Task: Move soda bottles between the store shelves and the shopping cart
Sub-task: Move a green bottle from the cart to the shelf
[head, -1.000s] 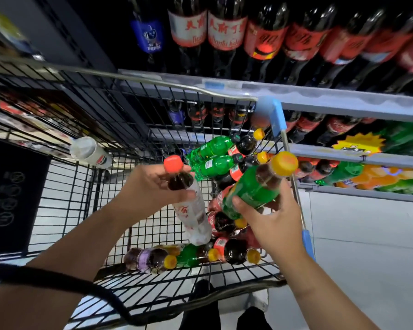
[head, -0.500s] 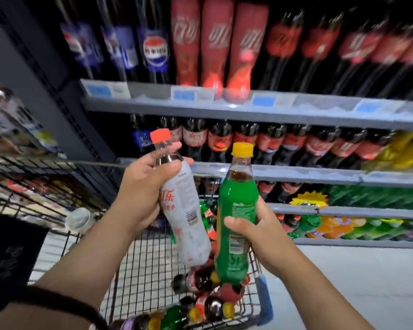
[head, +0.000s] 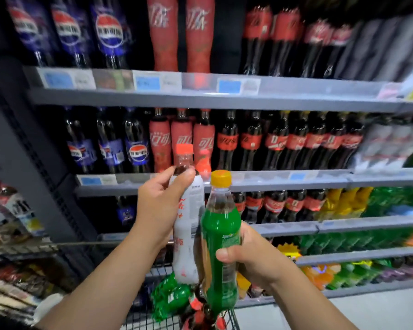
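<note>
My left hand grips a white-labelled cola bottle with a red cap, held upright by its shoulder. Beside it, my right hand grips a green Sprite bottle with a yellow cap around its middle, also upright. Both bottles are raised above the shopping cart and in front of the store shelves. Several green and dark soda bottles lie in the cart below my hands.
The shelves hold rows of blue Pepsi bottles, red cola bottles and green and yellow sodas at the right. Another display rack stands at the left. Pale floor shows at lower right.
Both hands have lifted their bottles out of the cart and up to shelf height. The view has tilted upward, so more shelves and less of the cart show.
</note>
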Demonstrator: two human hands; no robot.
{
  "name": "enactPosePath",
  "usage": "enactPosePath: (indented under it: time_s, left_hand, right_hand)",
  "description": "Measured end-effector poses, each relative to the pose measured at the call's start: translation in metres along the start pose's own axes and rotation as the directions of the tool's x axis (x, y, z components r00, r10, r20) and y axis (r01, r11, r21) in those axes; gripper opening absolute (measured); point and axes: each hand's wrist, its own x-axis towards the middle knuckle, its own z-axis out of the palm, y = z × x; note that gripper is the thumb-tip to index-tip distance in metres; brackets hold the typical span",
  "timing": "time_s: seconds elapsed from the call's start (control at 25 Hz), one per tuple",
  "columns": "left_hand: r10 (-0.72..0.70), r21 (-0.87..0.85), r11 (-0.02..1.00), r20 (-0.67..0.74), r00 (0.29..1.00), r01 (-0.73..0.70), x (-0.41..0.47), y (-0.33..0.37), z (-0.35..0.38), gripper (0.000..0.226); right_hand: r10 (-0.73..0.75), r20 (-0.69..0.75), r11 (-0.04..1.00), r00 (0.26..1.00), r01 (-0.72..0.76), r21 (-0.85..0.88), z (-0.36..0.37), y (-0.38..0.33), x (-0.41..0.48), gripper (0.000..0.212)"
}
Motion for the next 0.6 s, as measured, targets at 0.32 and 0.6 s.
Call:
enactPosePath:
  time_s: [0.32, 0.6]
  left_hand:
    - [0.113, 0.309, 0.943, 0.044, 0.993, -0.121, -0.008, 0.007, 0.079, 0.058]
    - [-0.035, 0.156, 0.986, 0.534, 0.845, -0.057, -0.01, -0.01, 0.165, 0.087]
  right_hand:
    - [-0.1, -0.125, 0.98, 0.987, 0.119, 0.156, -0.032, -0.037, -0.034, 0.067]
    - [-0.187, -0.169, 0.955, 0.968, 0.219, 0.201, -0.139, -0.091, -0.085, 0.058]
